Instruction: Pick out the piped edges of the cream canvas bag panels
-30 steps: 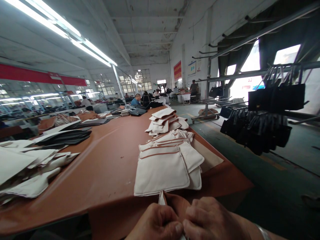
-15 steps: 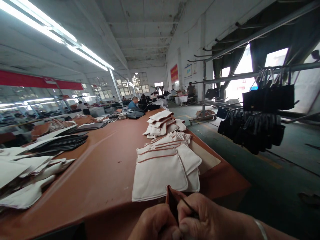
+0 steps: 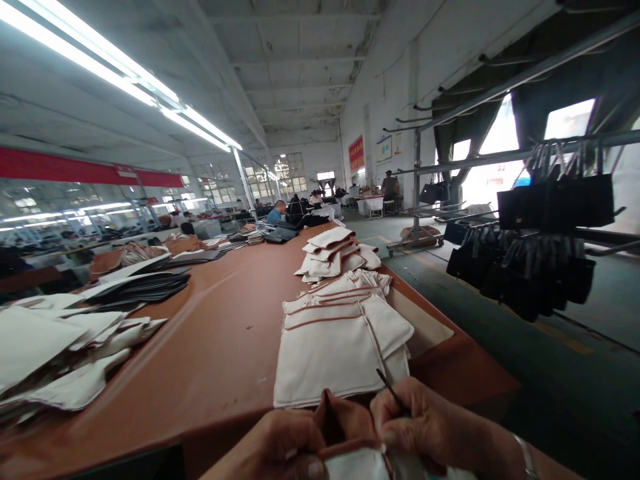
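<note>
Both hands are at the bottom of the head view, by the table's near edge. Between them is a pouch-like piece (image 3: 350, 421) of brown leather and white fabric, its brown inside partly spread. My left hand (image 3: 283, 440) is closed on the piece's left side, thumb on the white part. My right hand (image 3: 417, 420) grips its right side and also has a thin dark stick-like tool (image 3: 389, 387) pointing up between the fingers; its kind cannot be made out. Just beyond lies a stack of white pieces with brown edging (image 3: 330, 353). The pouch's lower part is cut off by the frame.
A brown sheet covers the table (image 3: 235, 320). White pieces (image 3: 95, 373) and dark sheets (image 3: 145, 287) lie at left; another white stack (image 3: 330, 250) is farther back. Black bags (image 3: 555, 200) hang from a rack at right. A co-worker in blue (image 3: 276, 212) sits beyond the table.
My hands have moved apart, and the piece between them is spread wider, with white fabric showing. The dark tool now points up above my right hand. The camera view has shifted slightly.
</note>
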Available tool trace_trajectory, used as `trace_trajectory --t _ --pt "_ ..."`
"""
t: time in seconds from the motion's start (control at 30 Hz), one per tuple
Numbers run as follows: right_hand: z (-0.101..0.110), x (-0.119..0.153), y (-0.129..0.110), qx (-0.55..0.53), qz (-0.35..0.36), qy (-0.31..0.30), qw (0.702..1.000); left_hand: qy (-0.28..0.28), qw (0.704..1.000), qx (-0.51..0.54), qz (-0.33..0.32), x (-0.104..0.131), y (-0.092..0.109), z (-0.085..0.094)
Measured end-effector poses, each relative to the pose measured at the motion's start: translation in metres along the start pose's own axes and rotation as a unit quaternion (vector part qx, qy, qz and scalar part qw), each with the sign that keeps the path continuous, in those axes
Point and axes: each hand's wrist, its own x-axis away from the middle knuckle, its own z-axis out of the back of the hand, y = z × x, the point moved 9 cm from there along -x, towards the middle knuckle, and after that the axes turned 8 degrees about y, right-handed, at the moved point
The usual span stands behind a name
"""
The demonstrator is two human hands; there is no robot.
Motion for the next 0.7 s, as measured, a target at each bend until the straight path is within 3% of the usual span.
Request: trace_trajectory --t 0.1,0.17,0.23,0.33,0.43,0.5,0.6,0.7 --pt "0.018 -0.010 -0.041 0.146 0.070 0.078 0.984 0.078 0.985 -0.140 -0.067 -0.005 0.031 0.013" --pt "0.007 -0.014 -0.076 0.192 0.146 0.092 0.966 0.090 0.972 -0.209 -0.062 -0.012 0.049 0.009" --pt "-0.019 -0.021 -0.090 0.198 0.178 0.054 0.962 0.084 0.975 -0.200 -0.052 -0.020 0.059 0.003" --pt "-0.044 -0.034 -0.064 0.185 0.115 0.003 0.976 0.085 0.987 -0.135 -0.016 -0.026 0.044 0.003" --pt "-0.039 -0.042 -0.028 0.164 0.050 0.012 0.985 0.058 0.993 -0.059 0.079 -0.018 0.000 0.008" --pt "-0.029 -0.041 -0.016 0.162 0.037 0.010 0.986 0.010 0.992 0.008 0.127 -0.007 -0.022 0.004" --pt "-0.021 -0.036 -0.004 0.181 0.000 -0.054 0.982 -0.057 0.985 0.063 0.151 0.011 -0.029 -0.005" --pt "-0.010 -0.029 0.016 0.153 -0.097 -0.104 0.978 -0.039 0.987 0.078 0.135 0.017 -0.024 0.002"
